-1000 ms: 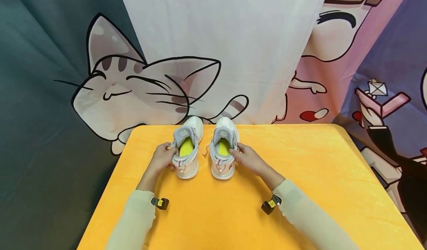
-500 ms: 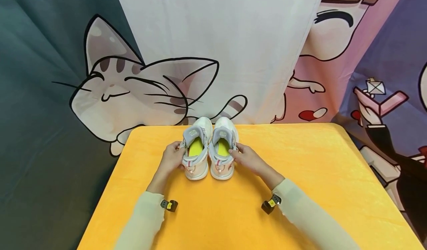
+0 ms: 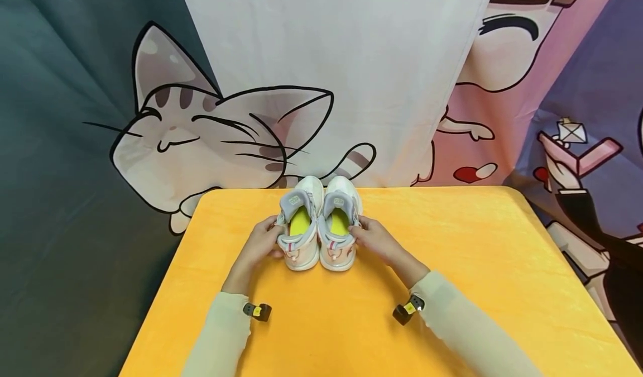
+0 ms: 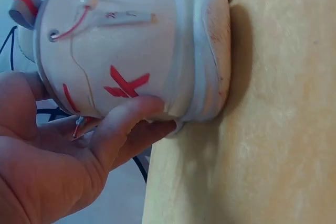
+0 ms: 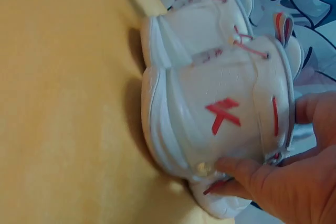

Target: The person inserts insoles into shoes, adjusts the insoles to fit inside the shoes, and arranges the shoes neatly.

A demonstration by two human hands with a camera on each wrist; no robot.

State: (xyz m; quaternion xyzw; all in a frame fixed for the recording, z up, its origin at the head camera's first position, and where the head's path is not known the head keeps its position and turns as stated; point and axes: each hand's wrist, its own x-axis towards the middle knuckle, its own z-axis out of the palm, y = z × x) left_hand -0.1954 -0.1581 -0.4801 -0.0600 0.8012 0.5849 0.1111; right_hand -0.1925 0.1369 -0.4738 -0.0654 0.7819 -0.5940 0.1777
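Note:
Two white sneakers with yellow insoles stand upright side by side, touching, heels toward me. My left hand (image 3: 261, 240) pinches the outer collar of the left sneaker (image 3: 300, 257), thumb inside the opening. On the other side, my right hand (image 3: 377, 238) grips the outer collar of the right sneaker (image 3: 337, 257) the same way. In the left wrist view, fingers of the left hand (image 4: 63, 166) lie along the side of the left sneaker (image 4: 142, 40), which has a red mark. In the right wrist view, the right hand (image 5: 294, 182) holds the right sneaker (image 5: 210, 87), its sole on the table.
The shoes stand at the far edge of a yellow-covered table (image 3: 452, 243). Just behind it hangs a fabric backdrop (image 3: 372, 47) printed with a cat and other cartoon figures. Each wrist wears a strap with a small black device (image 3: 262, 312).
The left hand has moved the left sneaker to the right, closing the gap until it meets the right sneaker. The right hand and its shoe have stayed nearly in place.

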